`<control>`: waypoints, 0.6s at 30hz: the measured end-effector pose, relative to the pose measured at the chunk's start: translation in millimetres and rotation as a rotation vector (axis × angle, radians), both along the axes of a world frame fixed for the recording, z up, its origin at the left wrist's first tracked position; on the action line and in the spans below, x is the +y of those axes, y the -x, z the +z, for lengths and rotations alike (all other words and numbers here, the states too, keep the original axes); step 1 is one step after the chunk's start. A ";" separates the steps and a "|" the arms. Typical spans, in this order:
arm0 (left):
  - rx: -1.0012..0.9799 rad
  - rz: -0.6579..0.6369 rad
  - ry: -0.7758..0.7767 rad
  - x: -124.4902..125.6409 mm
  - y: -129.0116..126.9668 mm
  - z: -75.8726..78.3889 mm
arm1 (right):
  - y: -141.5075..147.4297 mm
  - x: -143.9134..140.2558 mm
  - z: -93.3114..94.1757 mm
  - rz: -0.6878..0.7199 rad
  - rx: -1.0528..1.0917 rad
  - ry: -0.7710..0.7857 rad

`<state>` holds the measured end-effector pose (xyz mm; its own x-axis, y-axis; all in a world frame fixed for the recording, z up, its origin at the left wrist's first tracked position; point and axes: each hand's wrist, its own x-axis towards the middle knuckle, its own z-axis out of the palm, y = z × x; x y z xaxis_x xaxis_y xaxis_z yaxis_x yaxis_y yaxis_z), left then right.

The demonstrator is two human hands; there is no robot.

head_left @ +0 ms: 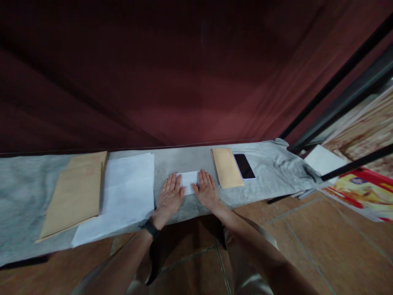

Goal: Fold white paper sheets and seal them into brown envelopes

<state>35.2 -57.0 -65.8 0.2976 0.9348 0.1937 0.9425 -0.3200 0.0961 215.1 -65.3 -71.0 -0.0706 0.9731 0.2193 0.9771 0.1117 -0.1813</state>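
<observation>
The tabletop (184, 162) is covered in a grey, matt cloth with a soft, slightly mottled nap that wrinkles into folds at its right end, and on it the small folded sheet (189, 181) under the flat, bare hands, left (170, 198) and right (206, 191), looks like thin, smooth white paper, as do the larger white sheets (127, 192). The big envelope (75, 192) and the narrow envelope (226, 167) are dull tan kraft paper, while the phone (244, 166) shows a glossy black glass face in a pale rim. Behind hangs a dark red matt cloth curtain (184, 82), the floor (307, 233) is smooth brown tile with a faint sheen, and the left wrist wears a matt black band (150, 228).
</observation>
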 end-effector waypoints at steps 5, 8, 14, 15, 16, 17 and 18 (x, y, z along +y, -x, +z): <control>0.004 0.033 0.018 -3.7 6.1 1.2 | -3.1 -3.6 1.2 -0.031 -0.003 -0.001; -0.013 0.049 -0.029 -8.3 3.4 2.4 | -2.0 -4.7 3.2 -0.040 -0.015 0.001; -0.051 -0.155 -0.057 -28.0 -18.5 6.6 | -0.7 -4.8 5.9 -0.045 -0.030 0.030; -0.042 -0.181 -0.051 -30.9 -21.5 7.1 | -1.0 -4.7 5.8 -0.042 -0.030 0.033; -0.031 -0.197 -0.044 -33.3 -23.5 7.5 | -1.4 -4.6 5.5 -0.037 -0.030 0.035; -0.020 -0.206 -0.039 -35.0 -24.4 7.8 | -1.9 -4.6 5.1 -0.032 -0.031 0.035; -0.012 -0.211 -0.035 -36.1 -24.4 7.9 | -2.3 -4.6 4.7 -0.030 -0.032 0.033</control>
